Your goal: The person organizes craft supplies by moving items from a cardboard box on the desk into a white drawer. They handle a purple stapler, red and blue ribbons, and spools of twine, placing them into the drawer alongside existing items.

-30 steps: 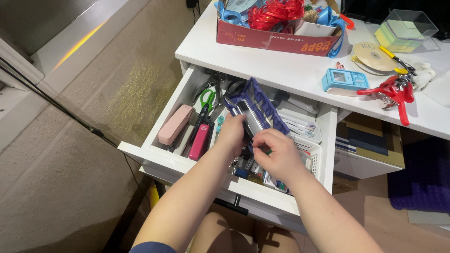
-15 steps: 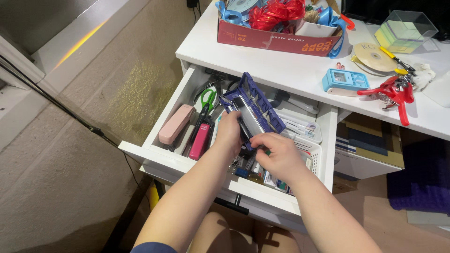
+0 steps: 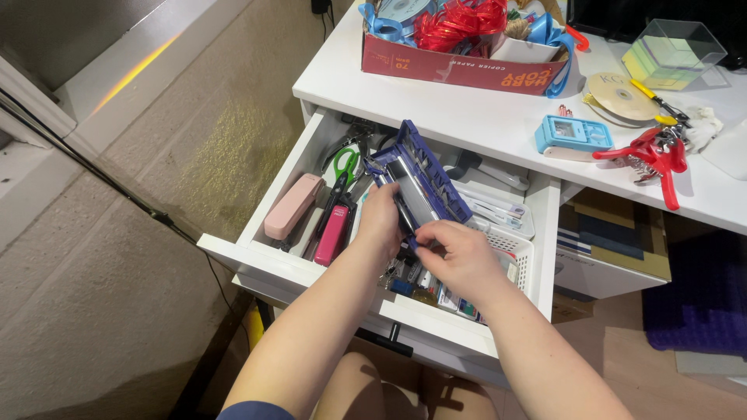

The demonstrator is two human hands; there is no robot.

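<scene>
- White desk, drawer pulled open and crowded.
- Left hand grips blue case, lifted partly out.
- Right hand pinches its near end; stapler untouched.

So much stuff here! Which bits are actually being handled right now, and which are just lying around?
In hand:
- blue case, tilted above the open drawer
- left hand, gripping the case's lower end
- right hand, fingers at the case

Lying about:
- pink stapler in the drawer
- green-handled scissors
- red box of ribbons on the desk
- red pliers
- small blue device
</scene>
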